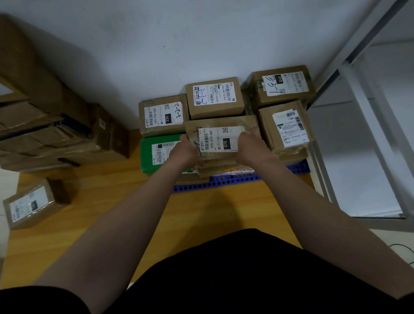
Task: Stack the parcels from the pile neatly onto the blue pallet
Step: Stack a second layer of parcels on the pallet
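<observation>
Pile (35,116): well left of the blue pallet (225,179).
Left hand (185,149): fingers curled round the parcel's (220,137) left edge.
Parcel: over the pallet's front middle.
Right hand (250,146): fingers curled round its right edge.
Method: lower flat, edges parallel to the pallet's.

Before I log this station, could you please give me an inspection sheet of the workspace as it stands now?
Surface: wooden floor, with the blue pallet against the white wall.
Job's things: 070 parcel at the stack's front middle; green parcel, 220 parcel, 010 parcel and other brown ones on the pallet; pile at left.
Clutter: one loose parcel on the floor, apart from the pile.
Hands: left hand and right hand grip the 070 parcel's opposite edges.
Cables: thin cable at lower right.
Surroundings: metal frame right of the pallet.
</observation>
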